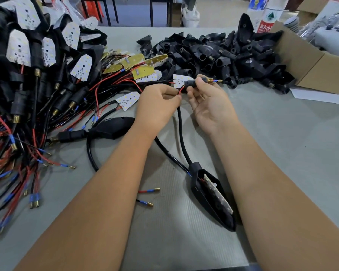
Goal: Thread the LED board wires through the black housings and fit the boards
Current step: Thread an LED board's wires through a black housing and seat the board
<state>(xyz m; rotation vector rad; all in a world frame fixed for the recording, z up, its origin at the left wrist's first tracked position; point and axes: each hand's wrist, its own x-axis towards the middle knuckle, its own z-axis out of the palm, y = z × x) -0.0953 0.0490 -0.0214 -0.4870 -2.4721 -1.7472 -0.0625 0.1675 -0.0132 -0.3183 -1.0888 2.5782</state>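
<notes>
Hands: left (pixel 157 102) pinches wires (pixel 181 90) | right (pixel 207 100) grips black stem (pixel 192 83)

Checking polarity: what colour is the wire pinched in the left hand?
Red wire, pinched by the left hand; head view.

Both hands meet over a grey table (pixel 282 133). The left hand (pixel 157 102) pinches red and black wires (pixel 181 89) at its fingertips; the right hand (pixel 207 102) holds a small black stem (pixel 192 83) between thumb and fingers, a brass thread (pixel 209 80) sticking out its far end. A black sleeve (pixel 181 132) runs from the hands down to a housing (pixel 209 200) with a board (pixel 217 194) seated in it. Finished units (pixel 27 65) are heaped at left, empty housings (pixel 223 57) lie behind, beside a cardboard box (pixel 309 63). Loose boards (pixel 141 65) lie between the heaps.
</notes>
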